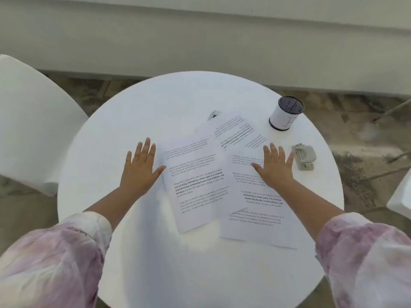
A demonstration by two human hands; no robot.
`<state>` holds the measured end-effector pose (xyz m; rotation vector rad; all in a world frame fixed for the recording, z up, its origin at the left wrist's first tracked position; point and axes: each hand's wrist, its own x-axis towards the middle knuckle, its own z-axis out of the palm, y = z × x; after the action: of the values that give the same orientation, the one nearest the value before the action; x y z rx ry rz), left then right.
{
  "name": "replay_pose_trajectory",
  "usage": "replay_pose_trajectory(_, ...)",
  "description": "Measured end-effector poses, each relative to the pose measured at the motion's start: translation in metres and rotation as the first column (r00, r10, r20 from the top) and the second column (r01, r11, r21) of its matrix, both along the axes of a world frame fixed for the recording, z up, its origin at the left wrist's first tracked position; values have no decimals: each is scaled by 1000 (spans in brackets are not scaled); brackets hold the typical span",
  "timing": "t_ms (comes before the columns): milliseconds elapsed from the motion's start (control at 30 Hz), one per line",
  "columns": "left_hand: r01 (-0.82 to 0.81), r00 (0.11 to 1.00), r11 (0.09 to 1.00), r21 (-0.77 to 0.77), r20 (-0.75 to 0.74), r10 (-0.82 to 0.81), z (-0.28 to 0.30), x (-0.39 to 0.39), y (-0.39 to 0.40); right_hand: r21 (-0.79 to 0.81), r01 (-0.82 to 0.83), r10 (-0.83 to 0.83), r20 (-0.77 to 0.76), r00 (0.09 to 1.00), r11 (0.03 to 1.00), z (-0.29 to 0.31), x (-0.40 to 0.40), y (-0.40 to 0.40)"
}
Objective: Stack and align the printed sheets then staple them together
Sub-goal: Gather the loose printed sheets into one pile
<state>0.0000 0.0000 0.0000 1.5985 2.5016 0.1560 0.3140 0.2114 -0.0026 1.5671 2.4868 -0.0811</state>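
Note:
Three printed sheets lie loosely fanned on the round white table. The left sheet is tilted. A right sheet overlaps it, and a third sheet lies upside down behind them. My left hand rests flat on the table at the left sheet's edge, fingers spread, thumb touching the paper. My right hand lies flat on the right sheet, fingers spread. A grey stapler sits just right of my right hand.
A white cylindrical holder with a dark mesh top stands at the back right of the table. A small dark object peeks out from behind the far sheet. White chairs stand at the left and far right.

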Motion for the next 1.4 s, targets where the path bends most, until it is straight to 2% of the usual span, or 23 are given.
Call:
replay_pose_trajectory(233, -124, 989, 989, -77, 74, 130, -44, 31, -31, -159, -28, 35, 43, 998, 987, -33, 22, -26)
replay_pose_trajectory(367, -165, 979, 973, -162, 92, 181, -59, 39, -44, -235, 8, -16, -32, 999, 972, -45, 28, -35)
replay_pose_trajectory(500, -172, 983, 969, -177, 40, 182, -62, 42, -47, -224, 29, -50, -89, 995, 974, -51, 28, -39)
replay_pose_trajectory(833, -189, 979, 972, -138, 54, 198, -57, 49, -47, -193, 50, -80, -152, 985, 980, -60, 31, -45)
replay_pose_trajectory(1100, -191, 981, 971, -146, 1, 193, -54, 48, -45, -194, 69, -97, -137, 986, 979, -51, 27, -44)
replay_pose_trajectory(1300, -269, 961, 957, -113, 29, 273, -49, 55, -36, -97, 177, -198, -294, 935, 979, -29, 8, -42)
replay_pose_trajectory(1400, -313, 945, 945, -92, 67, 320, -45, 61, -34, -113, 174, -200, -287, 937, 978, -20, -9, -48)
